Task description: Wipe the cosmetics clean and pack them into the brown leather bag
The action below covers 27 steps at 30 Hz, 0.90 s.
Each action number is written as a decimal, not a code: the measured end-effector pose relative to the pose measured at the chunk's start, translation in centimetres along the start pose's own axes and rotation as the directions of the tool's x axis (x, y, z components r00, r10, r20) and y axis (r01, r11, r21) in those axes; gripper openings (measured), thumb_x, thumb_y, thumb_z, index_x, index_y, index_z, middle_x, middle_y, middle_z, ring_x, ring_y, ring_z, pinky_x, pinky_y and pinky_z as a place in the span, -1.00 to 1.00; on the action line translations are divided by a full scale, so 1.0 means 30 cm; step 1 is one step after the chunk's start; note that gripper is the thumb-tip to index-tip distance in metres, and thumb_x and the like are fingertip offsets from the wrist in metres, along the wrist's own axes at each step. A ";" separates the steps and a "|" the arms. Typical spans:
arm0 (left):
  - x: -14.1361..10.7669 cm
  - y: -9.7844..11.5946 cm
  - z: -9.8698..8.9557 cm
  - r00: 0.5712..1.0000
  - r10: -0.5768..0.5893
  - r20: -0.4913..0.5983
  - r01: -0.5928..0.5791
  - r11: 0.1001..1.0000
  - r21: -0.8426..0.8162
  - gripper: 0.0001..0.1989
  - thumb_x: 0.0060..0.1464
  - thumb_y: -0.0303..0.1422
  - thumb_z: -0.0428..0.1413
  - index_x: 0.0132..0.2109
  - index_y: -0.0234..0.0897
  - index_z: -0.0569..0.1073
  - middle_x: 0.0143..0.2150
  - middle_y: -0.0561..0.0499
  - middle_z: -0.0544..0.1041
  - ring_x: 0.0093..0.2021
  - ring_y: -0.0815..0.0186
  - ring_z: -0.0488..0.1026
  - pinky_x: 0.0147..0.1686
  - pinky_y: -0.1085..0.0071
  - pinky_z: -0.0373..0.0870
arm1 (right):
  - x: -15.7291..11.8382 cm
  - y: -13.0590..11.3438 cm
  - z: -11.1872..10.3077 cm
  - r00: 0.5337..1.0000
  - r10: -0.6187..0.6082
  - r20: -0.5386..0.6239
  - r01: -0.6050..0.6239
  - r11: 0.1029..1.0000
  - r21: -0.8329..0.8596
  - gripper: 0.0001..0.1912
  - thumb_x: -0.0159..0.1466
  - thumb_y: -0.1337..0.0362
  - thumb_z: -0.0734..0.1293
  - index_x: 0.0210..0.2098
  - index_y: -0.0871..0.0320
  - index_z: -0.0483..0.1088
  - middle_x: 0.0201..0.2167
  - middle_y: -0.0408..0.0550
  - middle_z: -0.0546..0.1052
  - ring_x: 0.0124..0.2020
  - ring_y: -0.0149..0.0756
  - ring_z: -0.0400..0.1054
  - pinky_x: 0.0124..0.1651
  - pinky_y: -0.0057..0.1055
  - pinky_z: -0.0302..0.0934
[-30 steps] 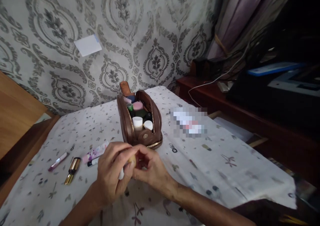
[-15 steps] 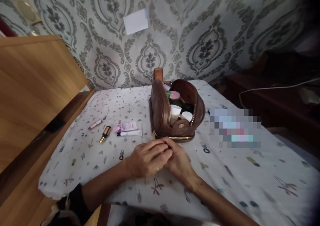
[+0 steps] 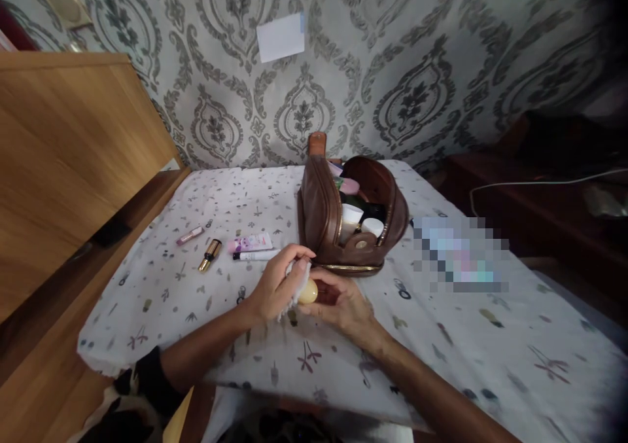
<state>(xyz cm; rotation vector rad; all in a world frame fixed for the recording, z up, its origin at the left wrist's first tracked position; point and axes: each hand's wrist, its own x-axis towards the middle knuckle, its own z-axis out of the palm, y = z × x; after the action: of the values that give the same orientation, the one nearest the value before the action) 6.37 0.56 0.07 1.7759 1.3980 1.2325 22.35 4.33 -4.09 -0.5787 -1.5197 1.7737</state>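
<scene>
Grey-and-white damask wallpaper (image 3: 304,112) is seen behind a tabletop covered by a white printed cloth (image 3: 333,351). Over its near middle, a glossy, pale-yellow, rounded item (image 3: 308,292) is held between both hands, just on the near side of an open brown leather bag (image 3: 318,214). A crumpled white fabric piece (image 3: 303,277) is gripped by the fingers of the left hand (image 3: 275,287) and pressed around the item's left side; the item's right side is held by the curled fingers of the right hand (image 3: 348,307). The handling appears to be at a stage of steadying and covering or wiping, though which cannot be told. For any change of grip, support from one hand would be called for, as the surface looks smooth.

The item's rounded end is pointed toward the right hand, and its long axis seems to be laid roughly left to right; its left part is hidden by the fabric, so the full shape cannot be told. To the left, a pink-and-white squeeze tube (image 3: 250,243) and a gold-and-black cylinder (image 3: 210,256) are laid flat.
</scene>
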 end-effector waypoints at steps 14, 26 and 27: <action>-0.036 -0.027 0.036 0.998 0.034 0.044 -0.030 0.995 -0.092 -0.46 0.34 -0.03 -0.08 0.23 -0.31 0.39 0.21 -0.20 0.50 0.22 0.10 0.43 0.25 0.19 0.32 | -0.007 -0.015 -0.001 0.964 -0.133 -0.231 0.123 0.991 -0.059 -0.53 0.00 0.10 0.60 -0.12 0.06 0.52 -0.22 -0.12 0.60 -0.22 -0.29 0.49 -0.17 -0.35 0.40; 0.139 0.133 -0.017 0.867 0.491 0.090 -0.464 0.728 0.505 -0.69 0.31 -0.46 -0.10 0.06 -0.31 0.48 -0.17 -0.09 0.60 -0.18 0.30 0.53 -0.16 0.39 0.47 | -0.093 -0.164 -0.089 0.712 -0.467 -0.525 0.262 0.870 -0.418 -0.67 0.15 0.12 0.51 -0.16 0.10 0.46 -0.20 -0.04 0.52 -0.31 -0.35 0.42 -0.35 -0.43 0.33; 0.174 0.147 -0.017 0.843 0.523 0.128 -0.492 0.650 0.580 -0.65 0.29 -0.51 -0.12 0.09 -0.32 0.47 -0.10 -0.12 0.60 -0.10 0.26 0.52 -0.13 0.36 0.48 | -0.096 -0.188 -0.110 0.690 -0.474 -0.547 0.260 0.868 -0.424 -0.66 0.15 0.12 0.51 -0.14 0.09 0.46 -0.21 -0.05 0.52 -0.31 -0.35 0.41 -0.35 -0.43 0.33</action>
<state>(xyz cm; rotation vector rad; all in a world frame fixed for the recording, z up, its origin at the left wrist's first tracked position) 8.00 4.14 5.70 2.7506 1.4666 1.1705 27.91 4.57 0.39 -0.8542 -1.2994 0.8730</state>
